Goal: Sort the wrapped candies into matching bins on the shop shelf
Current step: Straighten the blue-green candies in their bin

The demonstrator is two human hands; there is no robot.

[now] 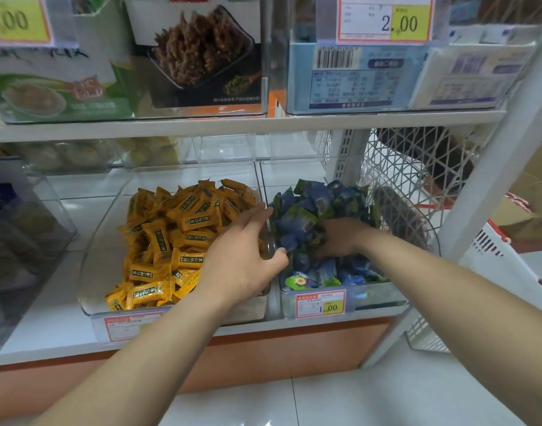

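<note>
Nearest, left hand [242, 250] lies open between the piles; right hand [340, 238], fingers buried so its grip is unclear, may nudge blue candies [318, 204] into orange candies [171, 229].

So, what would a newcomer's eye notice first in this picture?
First the orange wrapped candies heaped in the middle clear bin, then the blue wrapped candies in the neighbouring bin on its right. The right grip digs into them; the left grip reaches across between the two bins.
</note>
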